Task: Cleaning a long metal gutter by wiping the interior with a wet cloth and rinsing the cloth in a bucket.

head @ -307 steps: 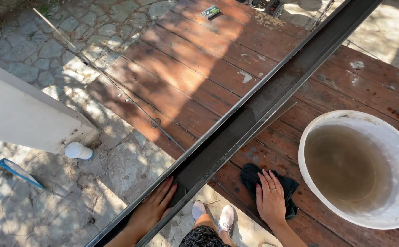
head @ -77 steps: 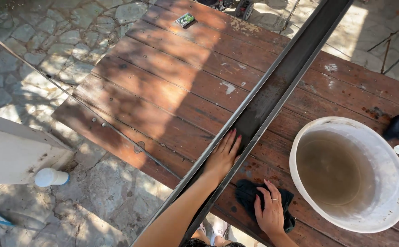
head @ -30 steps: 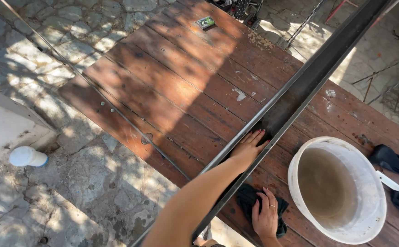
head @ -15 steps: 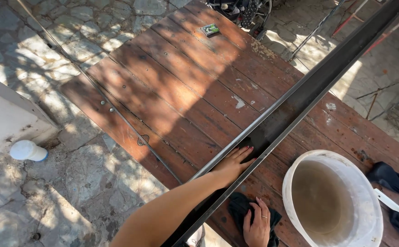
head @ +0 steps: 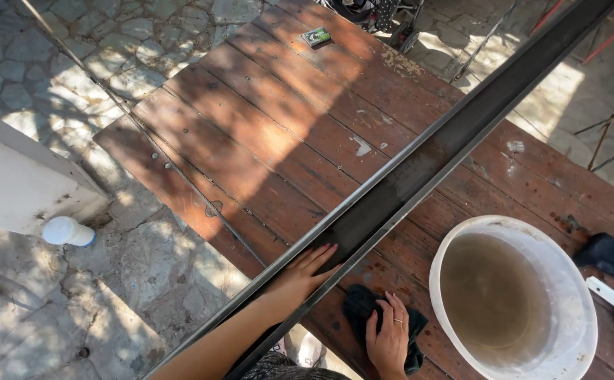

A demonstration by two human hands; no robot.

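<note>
We see a red-brown plank table (head: pixel 264 134) standing on stone paving (head: pixel 145 281). Directly on it lie a long dark metal channel (head: pixel 426 162) set diagonally, a white bucket (head: pixel 511 352) of murky water, a dark rag (head: pixel 357 308) and a small green box (head: pixel 316 36).

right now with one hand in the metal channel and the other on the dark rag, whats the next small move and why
Probably lift the dark rag from under the right hand and dip it into the white bucket beside it. The left hand lies flat and bare inside the metal channel, so nothing is wiping there, and the bucket of murky water sits right next to the rag.
</note>
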